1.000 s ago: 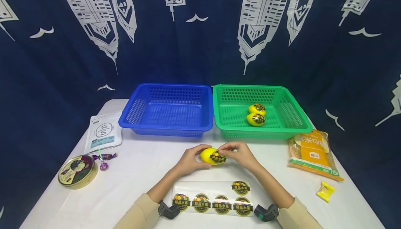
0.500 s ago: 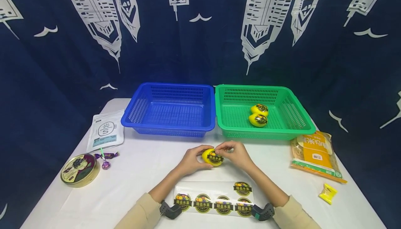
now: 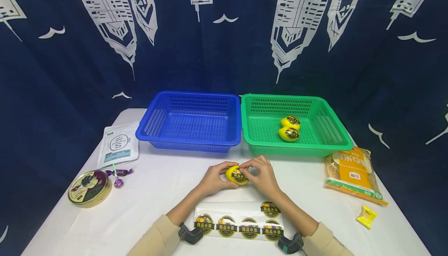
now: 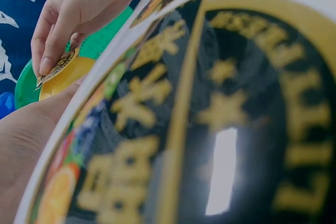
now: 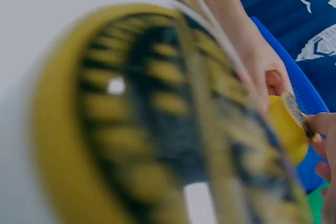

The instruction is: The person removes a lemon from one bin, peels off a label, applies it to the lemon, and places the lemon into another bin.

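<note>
In the head view my left hand (image 3: 214, 181) holds a yellow lemon (image 3: 229, 174) above the middle of the table, thumb below and fingers over the top. A round black-and-gold fruit sticker (image 3: 238, 176) lies against the lemon's right side. My right hand (image 3: 263, 177) pinches the sticker's edge between thumb and forefinger. From the right wrist, part of the sticker (image 5: 295, 109) stands out from the lemon (image 5: 286, 132). Nearer me lies a white sticker sheet (image 3: 227, 208) with several like stickers, which looms large and blurred in both wrist views.
Behind the hands stand a blue basket (image 3: 189, 144) and a green basket (image 3: 297, 149); two stickered lemons (image 3: 289, 133) lie in the green one. To the left are a white pouch (image 3: 119, 145), a round tin (image 3: 89, 189) and wrapped sweets (image 3: 119, 182). Rightward lie a snack bag (image 3: 353, 174) and yellow sweet (image 3: 366, 216).
The right hand has shifted slightly leftward over the lemon, and its fingers now cover more of the sticker's right part. The left hand keeps its hold. The head view has shifted slightly.
</note>
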Demonstrator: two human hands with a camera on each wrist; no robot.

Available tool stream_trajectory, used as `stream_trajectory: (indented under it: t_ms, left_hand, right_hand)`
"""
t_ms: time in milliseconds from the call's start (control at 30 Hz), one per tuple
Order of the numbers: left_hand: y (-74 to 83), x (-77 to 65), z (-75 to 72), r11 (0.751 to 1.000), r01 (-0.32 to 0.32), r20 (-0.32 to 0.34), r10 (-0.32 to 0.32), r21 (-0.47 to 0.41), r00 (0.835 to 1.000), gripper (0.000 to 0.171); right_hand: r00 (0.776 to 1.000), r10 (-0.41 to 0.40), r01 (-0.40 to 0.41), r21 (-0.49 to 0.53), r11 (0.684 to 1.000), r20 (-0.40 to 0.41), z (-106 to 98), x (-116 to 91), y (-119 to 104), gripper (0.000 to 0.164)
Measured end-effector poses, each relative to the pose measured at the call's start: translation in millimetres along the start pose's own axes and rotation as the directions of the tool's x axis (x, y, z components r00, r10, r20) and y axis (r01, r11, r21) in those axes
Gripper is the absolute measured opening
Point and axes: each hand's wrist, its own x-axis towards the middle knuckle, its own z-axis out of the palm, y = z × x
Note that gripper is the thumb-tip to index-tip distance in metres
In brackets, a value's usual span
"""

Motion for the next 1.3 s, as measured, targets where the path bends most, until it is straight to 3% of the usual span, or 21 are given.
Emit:
stream_trajectory:
  t_ms: [200, 267, 433, 567, 700, 867, 1100, 1200, 1300]
  left_hand:
    - [-3.2, -0.1, 0.2, 1.000, 0.017, -0.003, -0.016, 0.017, 1.000, 0.063]
    - [-11.7, 0.2, 2.9, 1.000, 0.026, -0.003, -0.026, 0.014, 1.000, 0.064]
    - [-36.6, 1.4, 10.3, 0.999, 0.040, -0.021, -0.040, 0.019, 0.999, 0.065]
    - [-42.6, 1.2, 10.6, 0.999, 0.027, -0.031, -0.026, 0.022, 0.999, 0.065]
    - [-43.1, 0.8, 11.3, 0.999, 0.039, -0.023, -0.039, 0.004, 0.999, 0.064]
    - [-37.8, 0.8, 10.7, 0.998, 0.064, -0.024, -0.064, 0.002, 0.998, 0.063]
    - [-6.4, -0.2, -0.2, 0.999, 0.043, 0.012, -0.042, -0.014, 0.999, 0.060]
    - [-9.8, -0.8, -1.2, 0.996, 0.073, 0.039, -0.072, -0.043, 0.997, 0.060]
    - [-22.9, -0.3, 0.1, 0.983, 0.148, 0.084, -0.139, -0.108, 0.987, 0.055]
  right_hand:
    - [0.989, -0.096, 0.090, -0.059, 0.994, -0.108, 5, -6, 3, 0.024]
    - [0.985, -0.114, 0.110, -0.041, 0.993, -0.129, 4, -9, 4, 0.029]
    - [0.984, -0.145, 0.150, 0.048, 0.988, -0.100, 2, -15, 4, 0.031]
    - [0.988, -0.144, 0.148, 0.071, 0.986, -0.057, 5, -16, 7, 0.029]
    - [0.991, -0.128, 0.130, 0.091, 0.987, -0.026, 9, -18, 10, 0.029]
    - [0.997, -0.075, 0.067, 0.189, 0.980, 0.036, 10, -20, 10, 0.033]
    - [0.994, -0.096, 0.080, 0.270, 0.960, 0.047, -1, -16, -9, 0.041]
    - [0.993, -0.112, 0.095, 0.284, 0.954, 0.043, -4, -16, -14, 0.043]
    - [0.991, -0.126, 0.110, 0.289, 0.951, 0.038, -2, -18, -6, 0.045]
